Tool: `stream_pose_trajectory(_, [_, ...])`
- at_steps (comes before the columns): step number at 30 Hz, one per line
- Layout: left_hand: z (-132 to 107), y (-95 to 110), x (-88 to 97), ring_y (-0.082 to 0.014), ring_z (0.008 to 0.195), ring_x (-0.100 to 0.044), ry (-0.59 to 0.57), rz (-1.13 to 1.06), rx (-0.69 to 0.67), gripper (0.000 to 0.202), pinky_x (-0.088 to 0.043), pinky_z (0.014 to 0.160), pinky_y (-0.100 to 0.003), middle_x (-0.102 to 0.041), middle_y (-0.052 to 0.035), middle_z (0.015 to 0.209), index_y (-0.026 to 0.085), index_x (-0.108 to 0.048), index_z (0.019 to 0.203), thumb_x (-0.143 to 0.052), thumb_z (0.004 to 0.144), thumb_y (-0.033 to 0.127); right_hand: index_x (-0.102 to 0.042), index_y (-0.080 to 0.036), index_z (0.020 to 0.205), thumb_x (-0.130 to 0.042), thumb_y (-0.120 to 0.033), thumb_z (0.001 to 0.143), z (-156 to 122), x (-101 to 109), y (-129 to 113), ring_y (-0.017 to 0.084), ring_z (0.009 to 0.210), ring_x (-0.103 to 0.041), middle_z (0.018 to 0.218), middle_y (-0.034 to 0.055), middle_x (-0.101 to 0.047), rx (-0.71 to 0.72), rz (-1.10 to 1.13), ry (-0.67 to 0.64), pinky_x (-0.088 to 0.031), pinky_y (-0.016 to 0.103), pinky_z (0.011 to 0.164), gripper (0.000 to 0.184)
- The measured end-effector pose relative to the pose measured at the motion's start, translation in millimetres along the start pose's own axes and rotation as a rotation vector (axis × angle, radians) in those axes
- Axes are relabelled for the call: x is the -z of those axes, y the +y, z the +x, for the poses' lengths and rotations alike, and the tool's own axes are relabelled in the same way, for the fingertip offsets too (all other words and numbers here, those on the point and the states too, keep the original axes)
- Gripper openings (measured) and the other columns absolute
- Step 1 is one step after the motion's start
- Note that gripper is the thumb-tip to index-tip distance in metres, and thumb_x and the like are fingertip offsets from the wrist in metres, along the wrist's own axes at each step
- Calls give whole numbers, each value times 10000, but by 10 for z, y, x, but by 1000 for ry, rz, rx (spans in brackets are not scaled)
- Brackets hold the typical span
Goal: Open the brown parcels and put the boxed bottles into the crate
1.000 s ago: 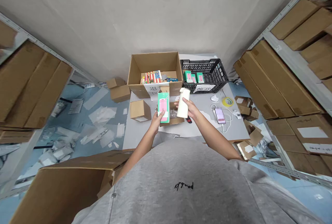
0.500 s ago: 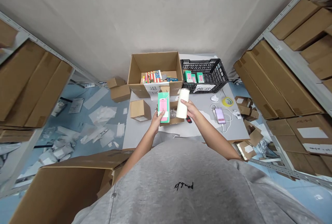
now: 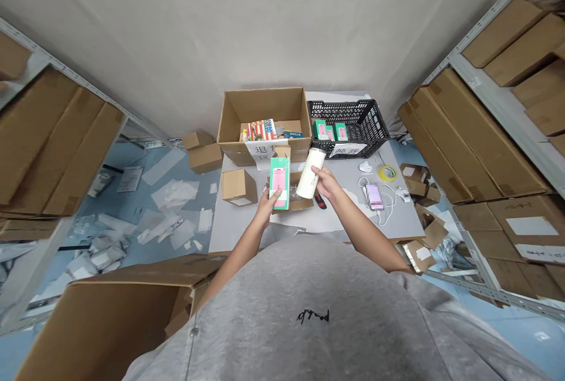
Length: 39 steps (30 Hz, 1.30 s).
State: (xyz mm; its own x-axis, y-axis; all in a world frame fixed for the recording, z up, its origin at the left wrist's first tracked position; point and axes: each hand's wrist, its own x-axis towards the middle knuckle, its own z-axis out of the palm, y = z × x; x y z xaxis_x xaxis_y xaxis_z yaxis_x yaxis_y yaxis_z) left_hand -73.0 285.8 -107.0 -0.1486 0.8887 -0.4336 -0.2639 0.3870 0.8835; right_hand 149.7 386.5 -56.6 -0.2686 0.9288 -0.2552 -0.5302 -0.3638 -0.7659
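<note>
My left hand (image 3: 267, 204) is closed on a green box (image 3: 279, 182) with a pink bottle picture on its front; its top flap stands up. In my right hand (image 3: 325, 181) is a cream-white tumbler (image 3: 311, 172), tilted with its top to the right, dark print on its side. Behind and below both lies a small opened carton (image 3: 295, 205) with clear plastic wrap inside, partly hidden by the green box. Beside it a red and black object (image 3: 320, 199), too small to name, lies near my right hand.
At the back of the table (image 3: 348, 216) stand a large carton (image 3: 265, 98) holding printed packages and a black crate (image 3: 371, 128) with several green boxes. A closed carton (image 3: 238, 187) sits left; a phone (image 3: 374, 196) with cable and yellow tape (image 3: 387, 173) lie right. Stocked shelves flank both sides.
My right hand has turned the tumbler, tipping its top to the right and bringing dark print into view. The green box has shifted very slightly in my left hand.
</note>
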Motion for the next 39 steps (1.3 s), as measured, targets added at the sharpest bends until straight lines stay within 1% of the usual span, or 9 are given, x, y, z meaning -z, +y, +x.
stream_pose_trajectory(3, [-23, 16, 5, -299, 1058, -752, -36, 37, 1, 747, -604, 930, -436, -767, -123, 1217, 213, -671, 1291, -864, 725, 662, -607, -248, 1013, -935, -457, 701, 41, -42, -172, 301, 951, -788, 843, 30, -787, 31, 36, 0, -666, 475, 893, 499])
stream_pose_trajectory(7, [-41, 15, 0, -314, 1095, -739, -89, 91, 6, 768, -592, 962, -449, -751, -129, 1273, 217, -673, 1271, -890, 682, 659, -585, -284, 1118, -907, -517, 742, 200, -180, -513, 273, 991, -780, 953, 7, -792, 213, 119, -3, -662, 487, 939, 547])
stream_pose_trajectory(12, [-58, -37, -37, -321, 1171, -705, -176, 146, -32, 783, -556, 1032, -456, -731, -116, 1312, 224, -661, 1298, -882, 683, 656, -550, -337, 1206, -900, -532, 758, 389, -449, -770, 252, 1116, -754, 1084, -9, -789, 305, 31, -20, -645, 444, 987, 601])
stream_pose_trajectory(17, [-91, -29, -52, -321, 1211, -687, -212, 148, -95, 698, -550, 1047, -448, -736, -86, 1284, 244, -679, 1264, -884, 707, 611, -518, -345, 1237, -875, -551, 788, 418, -572, -733, 247, 1170, -737, 1112, -7, -788, 281, -56, -71, -639, 420, 984, 610])
stream_pose_trajectory(23, [-148, 56, -24, -329, 1173, -712, -151, 117, -131, 507, -608, 959, -447, -750, -63, 1167, 267, -704, 1144, -933, 718, 422, -518, -335, 1244, -894, -488, 777, 359, -508, -608, 263, 1112, -761, 1064, -4, -792, 194, -62, -141, -653, 440, 943, 619])
stream_pose_trajectory(27, [-178, 87, -35, -332, 1129, -728, -104, 110, -97, 431, -623, 920, -459, -744, -56, 1115, 265, -700, 1102, -921, 741, 351, -529, -313, 1214, -900, -451, 776, 314, -476, -632, 267, 1072, -772, 1020, 2, -797, 133, -71, -152, -655, 450, 932, 590])
stream_pose_trajectory(30, [-178, 87, -45, -341, 1161, -709, -113, 122, -146, 470, -609, 932, -455, -743, -62, 1138, 256, -691, 1109, -929, 720, 369, -539, -301, 1186, -891, -460, 787, 272, -456, -709, 274, 1058, -773, 1010, 14, -801, 114, -94, -184, -654, 458, 921, 555])
stream_pose_trajectory(34, [-173, 75, -29, -325, 1214, -671, -140, 125, -221, 633, -568, 1001, -419, -726, -64, 1221, 237, -662, 1167, -937, 648, 475, -545, -291, 1168, -896, -476, 778, 203, -453, -812, 276, 1052, -773, 1006, 18, -803, 116, -127, -236, -649, 458, 922, 556])
stream_pose_trajectory(39, [-186, 77, -12, -287, 1165, -673, -167, 133, -238, 665, -543, 984, -372, -716, -76, 1229, 223, -649, 1199, -893, 671, 545, -545, -293, 1159, -917, -463, 751, 118, -498, -869, 285, 1045, -772, 983, 17, -805, 118, -162, -218, -648, 472, 916, 578])
